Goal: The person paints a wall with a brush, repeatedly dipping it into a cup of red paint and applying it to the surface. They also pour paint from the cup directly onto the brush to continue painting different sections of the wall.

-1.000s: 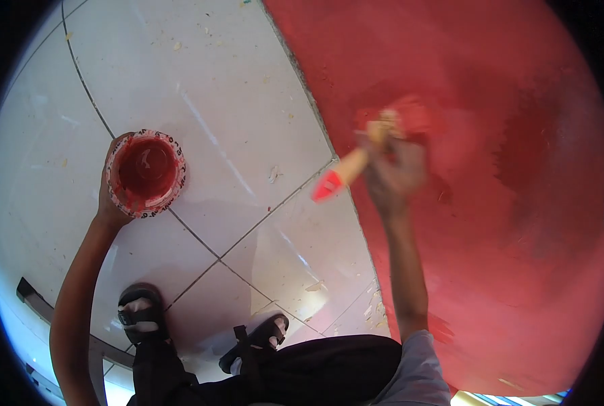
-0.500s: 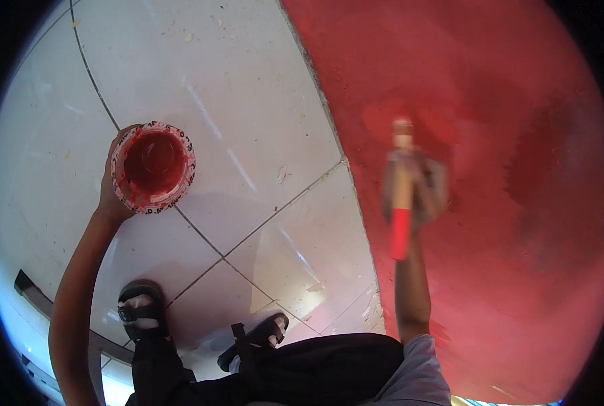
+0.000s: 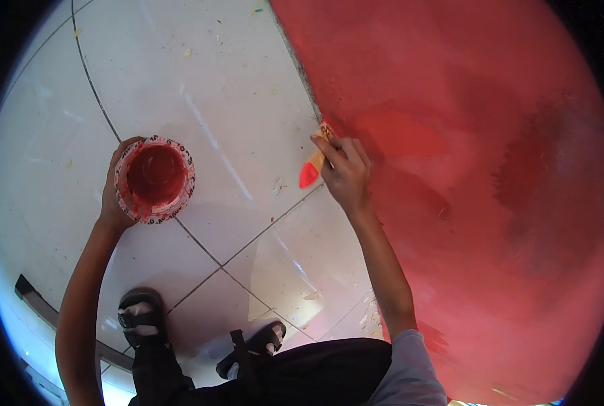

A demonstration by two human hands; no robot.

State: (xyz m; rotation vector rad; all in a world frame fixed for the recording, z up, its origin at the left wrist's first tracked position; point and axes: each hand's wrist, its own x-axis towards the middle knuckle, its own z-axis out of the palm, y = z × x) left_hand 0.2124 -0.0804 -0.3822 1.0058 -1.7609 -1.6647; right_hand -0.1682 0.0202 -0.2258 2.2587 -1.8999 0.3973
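Observation:
My left hand [image 3: 116,197] is wrapped round the side of a paint tub [image 3: 188,177], whose open top faces me. Red paint coats the inside, and smears mark its white, black-lettered rim. On the other side, my right hand [image 3: 346,172] grips a paintbrush [image 3: 317,157] with a wooden handle and a red handle end. The brush head is at the left edge of the red-painted wall [image 3: 417,223], by the border with the pale tiles; the bristles are mostly hidden. A wetter, brighter patch of red shows just right of the hand.
Large pale tiles [image 3: 200,88] with dark joints lie left of the red surface, dotted with small chips. My sandalled feet [image 3: 142,314] stand below the tub. A grey metal bar [image 3: 38,298] crosses the lower left. Darker patches [image 3: 532,162] mark the red surface at right.
My right hand has carried the paintbrush leftward from the middle of the red surface to its edge, and the brush has tilted. The tub in my left hand has shifted slightly down.

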